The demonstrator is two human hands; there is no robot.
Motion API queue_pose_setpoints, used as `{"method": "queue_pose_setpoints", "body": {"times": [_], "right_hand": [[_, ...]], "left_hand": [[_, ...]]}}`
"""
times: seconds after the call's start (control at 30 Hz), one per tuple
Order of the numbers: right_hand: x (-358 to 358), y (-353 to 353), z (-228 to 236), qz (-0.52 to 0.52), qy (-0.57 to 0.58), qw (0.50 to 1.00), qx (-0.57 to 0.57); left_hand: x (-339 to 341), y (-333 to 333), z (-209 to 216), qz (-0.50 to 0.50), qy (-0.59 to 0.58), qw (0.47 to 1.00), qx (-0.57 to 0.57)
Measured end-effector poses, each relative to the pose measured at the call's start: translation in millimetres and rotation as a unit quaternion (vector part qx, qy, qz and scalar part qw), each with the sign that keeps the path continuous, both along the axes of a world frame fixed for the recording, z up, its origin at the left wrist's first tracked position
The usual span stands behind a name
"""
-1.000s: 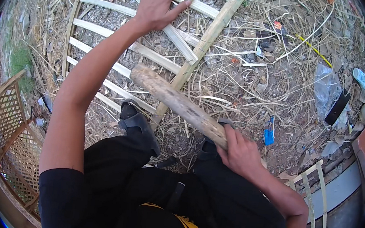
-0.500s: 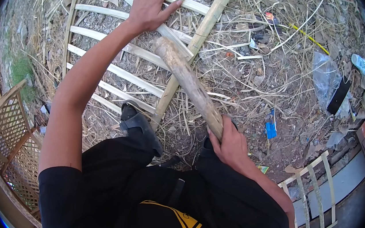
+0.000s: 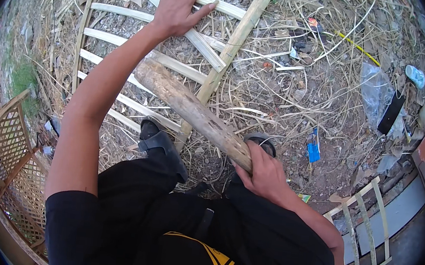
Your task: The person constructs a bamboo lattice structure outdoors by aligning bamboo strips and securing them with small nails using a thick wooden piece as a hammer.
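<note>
My left hand (image 3: 177,12) lies spread on a diagonal wooden strip (image 3: 204,48), pressing it against a slatted frame (image 3: 241,29) on the ground. The frame has two long side rails with several pale cross slats (image 3: 178,67) between them. In my right hand (image 3: 265,171) is a thick, rough wooden club (image 3: 189,107), gripped at its near end. Its far end tilts up to the left, over the frame's lower slats. The diagonal strip's lower end rests on the right rail.
Dry plant strips (image 3: 298,105) litter the dirt. A latticed panel (image 3: 10,158) stands at left and a smaller slatted frame (image 3: 385,218) at lower right. Toward the right lie a clear plastic bag (image 3: 375,90), a black strip (image 3: 391,112) and a blue wrapper (image 3: 313,151). My sandalled feet (image 3: 162,145) are close to the frame.
The club's far end has swung left and toward me, away from the diagonal strip's lower end. My left hand stays on the strip.
</note>
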State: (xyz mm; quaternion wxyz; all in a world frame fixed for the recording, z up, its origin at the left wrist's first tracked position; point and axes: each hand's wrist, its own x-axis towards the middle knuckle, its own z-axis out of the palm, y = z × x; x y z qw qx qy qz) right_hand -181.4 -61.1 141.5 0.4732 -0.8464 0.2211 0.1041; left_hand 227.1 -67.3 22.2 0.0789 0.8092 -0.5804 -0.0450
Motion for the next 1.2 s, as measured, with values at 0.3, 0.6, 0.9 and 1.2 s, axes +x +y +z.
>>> {"method": "queue_pose_setpoints", "body": {"times": [0.3, 0.6, 0.9, 1.2], "right_hand": [[-25.8, -36.7, -2.6, 0.005, 0.053, 0.992, -0.111], [-32.2, -45.2, -6.5, 0.028, 0.098, 0.987, -0.123], [-7.8, -46.3, 19.0, 0.039, -0.025, 0.99, -0.135], [8.9, -45.7, 42.1, 0.036, -0.096, 0.982, -0.159]], "left_hand": [[2.9, 3.3, -4.2, -0.013, -0.011, 1.0, 0.008], [1.7, 2.6, -0.9, -0.017, 0.007, 1.0, 0.0], [6.7, 2.3, -5.4, -0.029, -0.002, 1.0, -0.001], [8.0, 3.0, 0.3, -0.018, 0.0, 1.0, 0.009]]}}
